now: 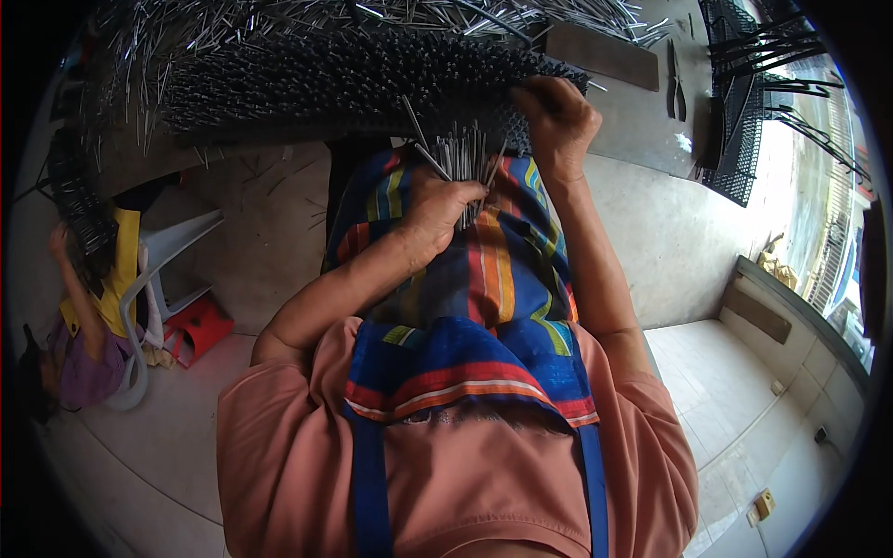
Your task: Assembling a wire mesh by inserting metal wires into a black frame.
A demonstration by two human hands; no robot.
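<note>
My left hand (433,212) is closed around a bundle of thin grey metal rods (462,153), held upright over my lap. A few rods lean out of the bundle to the left. Across the bench in front of me lies a long dark perforated rack (326,88), thickly filled with upright rods. My right hand (563,119) is at the rack's right end, above a stretch where bare holes show. Its fingers are pinched together, and whatever is between them is too small or hidden to make out.
Loose rods (233,23) are heaped behind the rack. A flat dark plate (603,56) and pliers (676,84) lie at the bench's right. Black wire racks (744,121) stand by the window. On the left, another person (93,325) sits by a white chair (177,242) and a red bag (198,330).
</note>
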